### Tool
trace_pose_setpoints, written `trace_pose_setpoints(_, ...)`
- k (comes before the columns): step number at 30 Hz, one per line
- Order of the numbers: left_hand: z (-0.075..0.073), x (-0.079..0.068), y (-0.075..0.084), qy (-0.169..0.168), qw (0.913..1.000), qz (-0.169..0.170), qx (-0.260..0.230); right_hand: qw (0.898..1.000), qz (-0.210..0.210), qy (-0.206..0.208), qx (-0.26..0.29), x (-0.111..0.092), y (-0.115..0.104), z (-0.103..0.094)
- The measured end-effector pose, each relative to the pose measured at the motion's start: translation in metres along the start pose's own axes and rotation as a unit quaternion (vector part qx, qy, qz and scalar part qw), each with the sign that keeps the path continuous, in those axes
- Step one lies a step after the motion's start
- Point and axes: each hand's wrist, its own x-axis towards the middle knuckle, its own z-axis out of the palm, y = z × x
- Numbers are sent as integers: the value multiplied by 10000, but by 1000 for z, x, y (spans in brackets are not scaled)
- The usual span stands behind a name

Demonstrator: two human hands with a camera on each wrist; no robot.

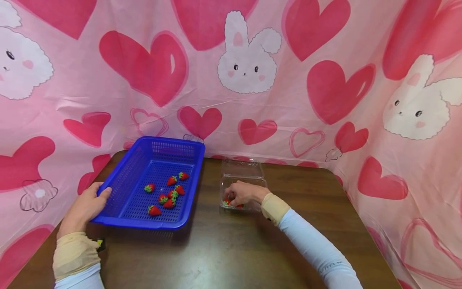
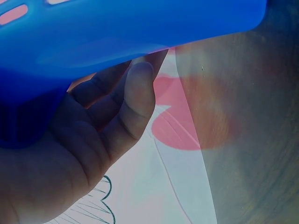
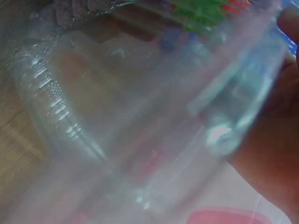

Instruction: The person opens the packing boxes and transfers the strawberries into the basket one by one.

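My left hand (image 1: 84,208) grips the left rim of a blue plastic basket (image 1: 193,192), thumb over the edge and, in the left wrist view, fingers curled beneath it. Several red strawberries (image 1: 154,210) with green leaves lie on the basket's slotted bottom, mostly toward its right side. My right hand (image 1: 247,192) reaches down into a clear plastic clamshell box (image 1: 245,182) whose lid stands open at the back. Its bent fingertips are right at strawberries (image 1: 226,203) in the box's near left part; I cannot tell whether they pinch one.
A brown wooden table (image 1: 216,253) bears the basket and the box, with a gap between them. Behind and at both sides hangs a pink cloth (image 1: 249,112) with hearts and rabbits, close against the table's far edge. The basket's near edge casts a shadow.
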Motion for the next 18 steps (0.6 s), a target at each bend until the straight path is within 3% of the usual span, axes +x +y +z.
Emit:
trace_pose_setpoints(6,1,-1,1,1,10000,16,-29,9998,-127,42,-145,2,2,2)
trace_pose_setpoints(14,1,1,-1,-16,10000,-4,-10,9974,549,454,-48,-4,2,-1)
trace_pose_setpoints(18,0,2,-1,-43,10000,-54,6,9948,698,740,16,-8,3,-9)
